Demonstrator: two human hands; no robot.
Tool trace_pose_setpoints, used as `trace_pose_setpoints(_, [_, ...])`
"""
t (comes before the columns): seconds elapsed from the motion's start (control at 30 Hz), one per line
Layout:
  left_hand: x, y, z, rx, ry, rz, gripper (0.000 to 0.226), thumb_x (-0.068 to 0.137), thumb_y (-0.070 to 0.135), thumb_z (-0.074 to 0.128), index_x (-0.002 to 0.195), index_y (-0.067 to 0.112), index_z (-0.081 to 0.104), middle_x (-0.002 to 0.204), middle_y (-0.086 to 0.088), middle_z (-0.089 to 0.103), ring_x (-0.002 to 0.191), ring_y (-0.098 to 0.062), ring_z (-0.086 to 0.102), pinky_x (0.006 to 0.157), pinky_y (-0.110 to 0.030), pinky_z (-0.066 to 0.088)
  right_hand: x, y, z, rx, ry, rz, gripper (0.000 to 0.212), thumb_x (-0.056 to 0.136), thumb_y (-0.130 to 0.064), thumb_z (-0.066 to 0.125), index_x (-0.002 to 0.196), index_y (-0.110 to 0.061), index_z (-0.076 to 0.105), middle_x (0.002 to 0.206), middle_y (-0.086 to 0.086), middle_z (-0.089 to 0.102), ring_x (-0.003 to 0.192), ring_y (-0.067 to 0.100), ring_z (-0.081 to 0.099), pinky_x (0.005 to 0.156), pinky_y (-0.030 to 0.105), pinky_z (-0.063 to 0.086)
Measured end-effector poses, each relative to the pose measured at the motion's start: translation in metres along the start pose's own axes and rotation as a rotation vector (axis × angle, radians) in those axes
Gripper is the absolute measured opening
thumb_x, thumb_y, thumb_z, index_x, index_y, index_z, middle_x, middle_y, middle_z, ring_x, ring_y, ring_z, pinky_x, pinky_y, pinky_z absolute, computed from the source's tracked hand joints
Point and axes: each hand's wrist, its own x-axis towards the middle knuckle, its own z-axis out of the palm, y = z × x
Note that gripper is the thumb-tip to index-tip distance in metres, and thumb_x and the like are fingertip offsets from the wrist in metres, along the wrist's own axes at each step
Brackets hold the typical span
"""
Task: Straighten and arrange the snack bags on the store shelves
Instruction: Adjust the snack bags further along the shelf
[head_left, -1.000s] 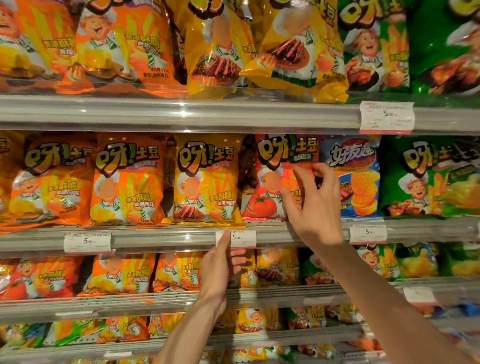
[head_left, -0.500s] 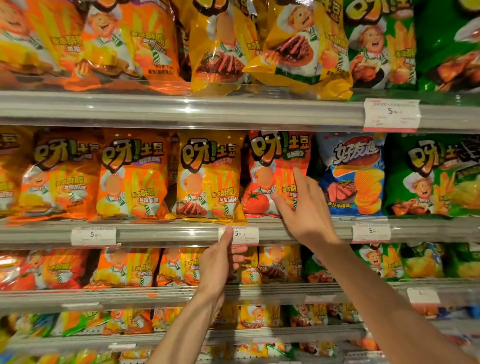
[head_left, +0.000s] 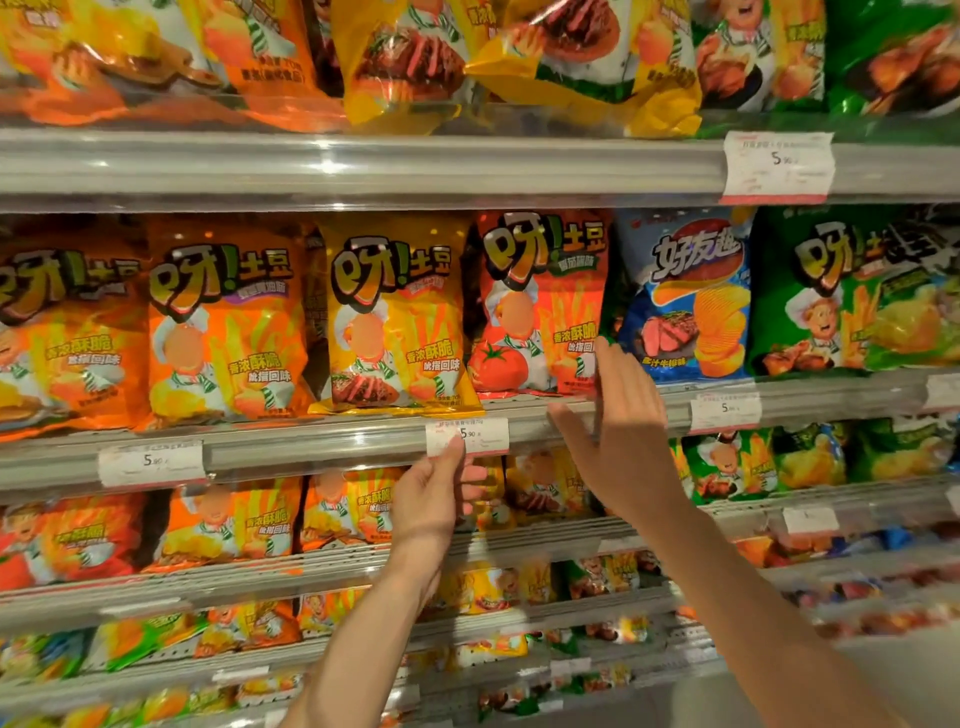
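Red tomato bag (head_left: 540, 306) stands upright just above the open right hand (head_left: 618, 436), fingertips touching its lower corner

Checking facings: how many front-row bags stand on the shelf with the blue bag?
6, left to right: cut-off orange, full orange, yellow, red, blue, green; others may hide behind.

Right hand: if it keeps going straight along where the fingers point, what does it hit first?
Most likely the red tomato bag: the right hand points up and into the shelf, fingertips at that bag's lower right corner. Depth is unclear; contact may already exist.
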Motion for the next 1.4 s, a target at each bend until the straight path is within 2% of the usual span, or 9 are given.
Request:
trace_pose_setpoints(0.2, [-0.014, -0.017, -0.007, 0.079, -0.155, 0.161, 0.015, 0.103, 0.010, 0.055, 0.095, 0.000, 0.063, 0.090, -0.018, 0.054, 0.084, -0.028, 0.049, 0.074, -0.026, 0.048, -0.058, 0.021, -0.003, -0.048, -0.166, 0.038, 0.073, 0.099, -0.060, 0.042, 0.157, -0.018, 0.030, 0.168, 0.012, 0.018, 0.155, 0.030, 0.018, 0.122, 0.053, 0.025])
trace_pose_setpoints(0.3, [-0.032, -0.018, -0.007, 0.285, -0.221, 0.239, 0.020, 0.099, 0.027, 0.060, 0.105, 0.009, 0.066, 0.085, -0.020, 0.060, 0.079, -0.015, 0.059, 0.068, -0.021, 0.045, -0.085, 0.024, -0.010, 0.102, -0.279, 0.168, 0.076, 0.097, -0.069, 0.035, 0.160, -0.033, 0.013, 0.171, -0.003, 0.004, 0.157, 0.020, 0.011, 0.125, 0.049, 0.019])
trace_pose_setpoints(0.47, [-0.061, -0.033, -0.002, 0.623, -0.236, 0.278, 0.023, 0.096, 0.045, 0.059, 0.111, 0.030, 0.066, 0.099, 0.021, 0.071, 0.092, 0.008, 0.066, 0.075, -0.011, 0.049, -0.127, 0.045, -0.024, 0.313, -0.392, 0.311, 0.077, 0.095, -0.065, 0.044, 0.159, -0.039, 0.011, 0.166, -0.016, 0.020, 0.151, 0.004, 0.023, 0.122, 0.035, 0.027])
trace_pose_setpoints(0.67, [-0.086, -0.067, 0.049, 0.739, -0.197, 0.279, 0.032, 0.093, 0.048, 0.065, 0.122, 0.037, 0.062, 0.112, 0.023, 0.068, 0.104, 0.006, 0.064, 0.086, -0.008, 0.047, -0.146, 0.113, -0.037, 0.467, -0.500, 0.501, 0.076, 0.087, -0.070, 0.048, 0.155, -0.047, 0.021, 0.149, -0.020, 0.044, 0.131, 0.003, 0.048, 0.098, 0.025, 0.047])
trace_pose_setpoints(0.8, [-0.096, -0.084, 0.104, 0.703, -0.128, 0.255, 0.029, 0.094, 0.044, 0.065, 0.122, 0.037, 0.062, 0.112, 0.019, 0.070, 0.103, 0.001, 0.066, 0.087, -0.018, 0.053, -0.141, 0.170, -0.054, 0.537, -0.565, 0.516, 0.069, 0.087, -0.070, 0.047, 0.150, -0.046, 0.031, 0.147, -0.018, 0.045, 0.137, 0.008, 0.045, 0.114, 0.043, 0.041])
trace_pose_setpoints(1.0, [-0.117, -0.096, 0.185, 0.638, -0.048, 0.211, 0.024, 0.094, 0.044, 0.065, 0.118, 0.038, 0.063, 0.105, 0.016, 0.073, 0.093, -0.001, 0.071, 0.081, -0.026, 0.058, -0.126, 0.239, -0.089, 0.604, -0.533, 0.516, 0.061, 0.083, -0.066, 0.054, 0.137, -0.040, 0.048, 0.133, -0.015, 0.057, 0.125, 0.005, 0.055, 0.107, 0.034, 0.045])
trace_pose_setpoints(1.17, [-0.125, -0.099, 0.225, 0.584, -0.015, 0.190, 0.023, 0.096, 0.037, 0.065, 0.118, 0.034, 0.063, 0.102, 0.021, 0.073, 0.095, 0.006, 0.068, 0.074, -0.009, 0.051, -0.119, 0.272, -0.113, 0.506, -0.525, 0.416, 0.064, 0.085, -0.062, 0.050, 0.140, -0.030, 0.051, 0.116, -0.017, 0.062, 0.110, -0.003, 0.060, 0.091, 0.008, 0.044])
trace_pose_setpoints(1.3, [-0.118, -0.093, 0.240, 0.526, 0.009, 0.179, 0.017, 0.097, 0.040, 0.063, 0.113, 0.036, 0.064, 0.099, 0.034, 0.070, 0.095, 0.007, 0.067, 0.084, -0.020, 0.054, -0.108, 0.283, -0.122, 0.488, -0.473, 0.411, 0.067, 0.086, -0.064, 0.049, 0.143, -0.029, 0.049, 0.136, -0.010, 0.057, 0.128, 0.010, 0.056, 0.106, 0.036, 0.048])
trace_pose_setpoints(1.4, [-0.103, -0.083, 0.247, 0.413, 0.034, 0.159, 0.012, 0.097, 0.040, 0.063, 0.102, 0.030, 0.070, 0.096, 0.023, 0.073, 0.093, -0.002, 0.069, 0.090, -0.032, 0.056, -0.091, 0.282, -0.130, 0.359, -0.466, 0.365, 0.056, 0.097, -0.057, 0.048, 0.148, -0.035, 0.041, 0.145, -0.014, 0.045, 0.133, 0.005, 0.043, 0.111, 0.031, 0.039])
